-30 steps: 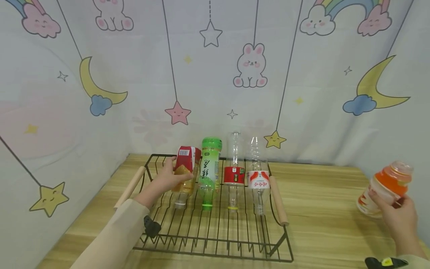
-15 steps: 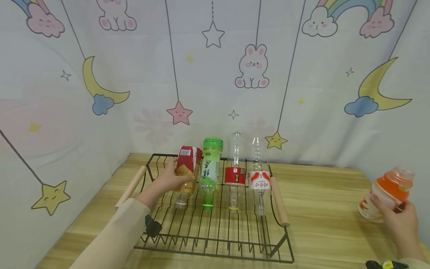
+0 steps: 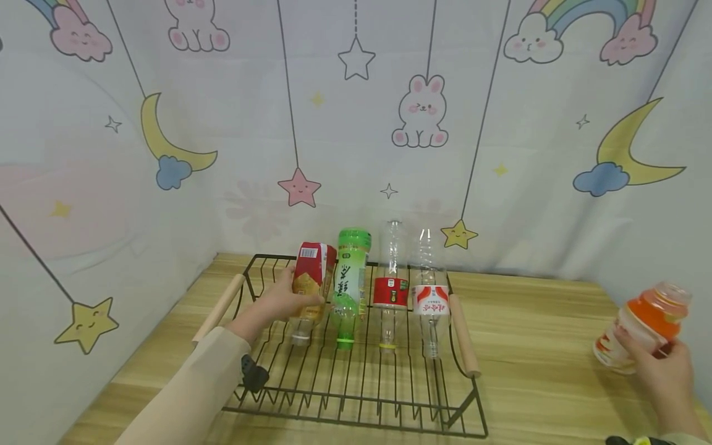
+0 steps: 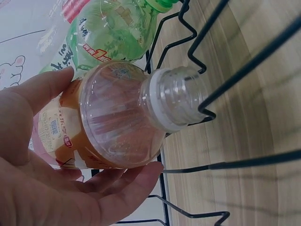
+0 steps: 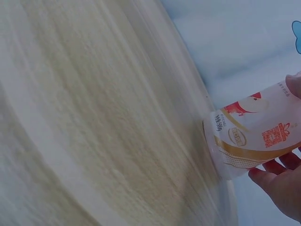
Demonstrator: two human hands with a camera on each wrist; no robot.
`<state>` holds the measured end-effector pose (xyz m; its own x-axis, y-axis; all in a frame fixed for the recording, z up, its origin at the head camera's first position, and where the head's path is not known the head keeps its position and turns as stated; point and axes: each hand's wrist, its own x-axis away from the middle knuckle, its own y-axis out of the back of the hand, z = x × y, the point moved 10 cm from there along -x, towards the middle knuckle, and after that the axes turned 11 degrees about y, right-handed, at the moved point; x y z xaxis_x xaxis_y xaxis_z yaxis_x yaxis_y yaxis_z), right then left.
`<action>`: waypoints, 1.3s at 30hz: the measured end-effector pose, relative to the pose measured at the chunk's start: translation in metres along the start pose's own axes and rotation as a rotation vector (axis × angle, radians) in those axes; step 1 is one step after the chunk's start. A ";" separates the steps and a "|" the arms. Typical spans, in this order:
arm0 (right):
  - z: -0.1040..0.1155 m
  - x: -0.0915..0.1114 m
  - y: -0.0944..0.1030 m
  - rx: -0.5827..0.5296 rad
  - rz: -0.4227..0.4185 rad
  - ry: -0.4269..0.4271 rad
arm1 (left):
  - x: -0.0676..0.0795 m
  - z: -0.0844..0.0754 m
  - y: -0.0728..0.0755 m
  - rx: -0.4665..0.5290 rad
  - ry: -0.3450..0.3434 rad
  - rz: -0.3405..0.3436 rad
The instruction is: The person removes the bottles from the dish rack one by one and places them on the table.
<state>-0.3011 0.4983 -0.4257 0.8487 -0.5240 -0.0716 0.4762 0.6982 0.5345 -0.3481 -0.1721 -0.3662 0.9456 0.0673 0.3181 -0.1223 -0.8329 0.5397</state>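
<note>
Noted at lower centre of the head view: a wire rack with wooden handles at its sides, standing on the desk. Inside, at left of the row, a bottle with a red and gold label, set slantwise, base up and neck down; further right, a green bottle, a clear bottle with a red label and a clear bottle with a white and red label, all likewise inverted. Judged to be slanted so as to let the wires steady each neck and the back of the rack bear the body. In the left wrist view, uncapped neck of the first bottle seen against a bent wire. Left grip curled about that bottle, thumb on one side, fingers on the other; presumably so held to steady it without blocking the neck. At far right of the head view, right grip pinching an orange bottle at its label. Held tilted, uncapped mouth toward upper right, base low at the desk; contact there impossible to confirm. Mid-body hold probably chosen for control.
</note>
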 end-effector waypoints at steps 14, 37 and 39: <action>-0.007 -0.001 -0.001 -0.032 -0.013 -0.023 | -0.001 0.004 -0.005 0.005 0.039 0.036; -0.005 -0.004 -0.005 -0.039 0.021 -0.014 | 0.000 0.003 -0.005 0.007 0.037 0.037; -0.005 -0.003 -0.005 -0.041 0.023 -0.015 | 0.000 0.003 -0.004 0.009 0.042 0.038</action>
<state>-0.3054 0.4988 -0.4325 0.8563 -0.5144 -0.0468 0.4656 0.7294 0.5012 -0.3465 -0.1705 -0.3704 0.9269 0.0583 0.3707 -0.1550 -0.8401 0.5197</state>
